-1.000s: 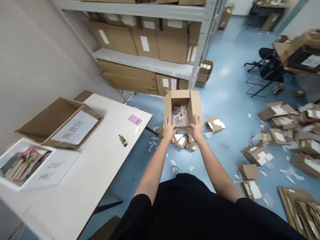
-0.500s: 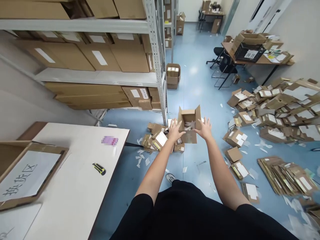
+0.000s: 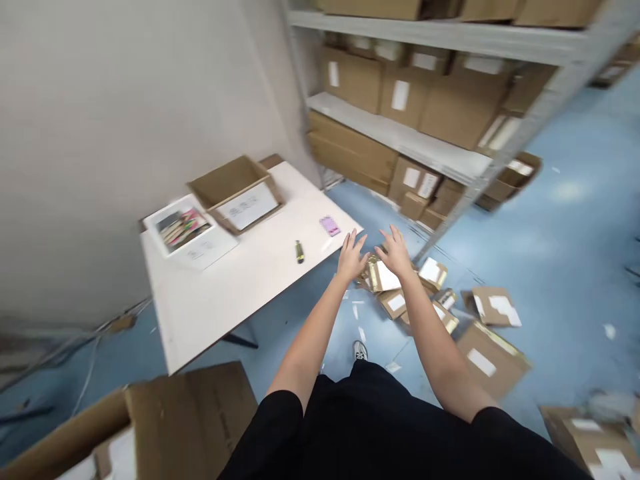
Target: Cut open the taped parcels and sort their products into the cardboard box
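"Head view: what are my hands doing?"

"Your left hand (image 3: 351, 259) and right hand (image 3: 396, 252) are both open and empty, just above a cardboard mailer (image 3: 384, 275) on the blue floor (image 3: 550, 267), at lower middle, right of the counter (image 3: 240, 300)."

"Touching it?"

"Can't tell from here — they're too close."

No text is readable; the white sign (image 3: 247, 206) is too blurred.

Two hands (image 3: 351, 259) (image 3: 396, 253), one utility knife (image 3: 299, 252), one white table (image 3: 240, 300), one white tray (image 3: 180, 225)
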`<action>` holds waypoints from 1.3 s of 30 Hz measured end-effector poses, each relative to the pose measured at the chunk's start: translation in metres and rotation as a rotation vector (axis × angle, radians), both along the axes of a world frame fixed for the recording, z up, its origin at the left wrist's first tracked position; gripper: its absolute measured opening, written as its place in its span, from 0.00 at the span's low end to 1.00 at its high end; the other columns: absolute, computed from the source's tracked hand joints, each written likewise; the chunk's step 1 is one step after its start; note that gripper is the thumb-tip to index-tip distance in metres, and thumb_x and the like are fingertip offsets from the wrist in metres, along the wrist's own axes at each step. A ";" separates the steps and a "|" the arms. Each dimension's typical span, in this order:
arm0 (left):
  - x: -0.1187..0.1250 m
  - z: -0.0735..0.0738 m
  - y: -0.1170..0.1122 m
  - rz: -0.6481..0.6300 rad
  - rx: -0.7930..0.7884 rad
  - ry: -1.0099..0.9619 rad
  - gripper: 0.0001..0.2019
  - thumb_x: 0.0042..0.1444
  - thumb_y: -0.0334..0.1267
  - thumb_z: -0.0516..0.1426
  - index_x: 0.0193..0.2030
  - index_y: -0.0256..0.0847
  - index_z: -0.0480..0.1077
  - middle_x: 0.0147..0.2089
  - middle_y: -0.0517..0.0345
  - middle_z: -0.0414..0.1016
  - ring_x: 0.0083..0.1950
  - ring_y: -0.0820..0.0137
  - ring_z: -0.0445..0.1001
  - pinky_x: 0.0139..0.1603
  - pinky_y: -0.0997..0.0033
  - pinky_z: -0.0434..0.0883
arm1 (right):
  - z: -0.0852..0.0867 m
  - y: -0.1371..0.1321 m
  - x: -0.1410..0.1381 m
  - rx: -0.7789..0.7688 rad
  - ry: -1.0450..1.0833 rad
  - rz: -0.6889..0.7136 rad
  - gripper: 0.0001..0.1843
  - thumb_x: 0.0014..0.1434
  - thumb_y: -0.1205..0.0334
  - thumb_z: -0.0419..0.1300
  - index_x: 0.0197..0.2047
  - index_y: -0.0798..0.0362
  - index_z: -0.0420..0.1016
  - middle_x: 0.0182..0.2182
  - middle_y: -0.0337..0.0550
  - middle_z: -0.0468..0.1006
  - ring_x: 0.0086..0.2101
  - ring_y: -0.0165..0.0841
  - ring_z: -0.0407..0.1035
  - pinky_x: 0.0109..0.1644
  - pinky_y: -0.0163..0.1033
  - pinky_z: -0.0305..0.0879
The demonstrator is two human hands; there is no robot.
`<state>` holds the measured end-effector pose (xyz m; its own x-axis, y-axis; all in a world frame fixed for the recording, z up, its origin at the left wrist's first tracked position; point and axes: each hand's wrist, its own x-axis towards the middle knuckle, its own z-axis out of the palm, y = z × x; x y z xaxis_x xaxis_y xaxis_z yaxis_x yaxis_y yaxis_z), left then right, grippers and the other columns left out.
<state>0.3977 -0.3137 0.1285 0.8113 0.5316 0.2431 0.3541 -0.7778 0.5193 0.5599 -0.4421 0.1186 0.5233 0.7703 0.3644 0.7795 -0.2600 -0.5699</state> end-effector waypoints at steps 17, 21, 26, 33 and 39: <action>-0.600 0.006 0.001 1.209 -0.024 -0.021 0.32 0.68 0.42 0.59 0.78 0.47 0.62 0.84 0.48 0.50 0.84 0.49 0.48 0.81 0.42 0.56 | 0.015 0.207 -0.582 0.021 -0.051 1.237 0.40 0.65 0.59 0.64 0.78 0.48 0.62 0.82 0.50 0.42 0.78 0.57 0.40 0.79 0.69 0.47; -0.728 -0.003 -0.067 1.428 -0.037 -0.005 0.32 0.69 0.42 0.58 0.78 0.45 0.62 0.84 0.46 0.51 0.84 0.50 0.48 0.82 0.43 0.54 | 0.003 0.179 -0.724 -0.006 -0.046 1.455 0.42 0.64 0.59 0.66 0.79 0.46 0.61 0.82 0.48 0.42 0.78 0.57 0.40 0.80 0.68 0.46; -0.848 -0.014 -0.150 1.686 -0.067 0.005 0.32 0.67 0.41 0.60 0.77 0.42 0.64 0.83 0.43 0.51 0.84 0.52 0.49 0.82 0.46 0.53 | -0.014 0.151 -0.848 -0.070 -0.096 1.625 0.41 0.64 0.61 0.65 0.78 0.47 0.61 0.82 0.48 0.42 0.78 0.56 0.40 0.79 0.66 0.50; -0.930 -0.047 -0.192 1.927 -0.234 -0.034 0.34 0.65 0.43 0.62 0.77 0.45 0.63 0.83 0.43 0.52 0.83 0.49 0.52 0.80 0.45 0.57 | -0.044 0.162 -0.957 -0.167 -0.090 1.734 0.41 0.63 0.60 0.64 0.78 0.48 0.62 0.82 0.50 0.42 0.77 0.57 0.43 0.77 0.66 0.54; -0.997 -0.099 -0.161 2.059 -0.453 -0.080 0.37 0.63 0.41 0.64 0.78 0.46 0.61 0.79 0.39 0.59 0.80 0.50 0.60 0.76 0.48 0.64 | -0.083 0.196 -1.051 -0.211 -0.108 1.832 0.41 0.63 0.62 0.64 0.77 0.50 0.63 0.81 0.55 0.45 0.76 0.57 0.47 0.77 0.65 0.55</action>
<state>-0.5989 -0.4749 0.0298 -0.8834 0.4493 -0.1333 0.3035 0.7652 0.5678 -0.4912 -0.2457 0.0361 -0.9356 0.3099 0.1691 0.1604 0.7997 -0.5785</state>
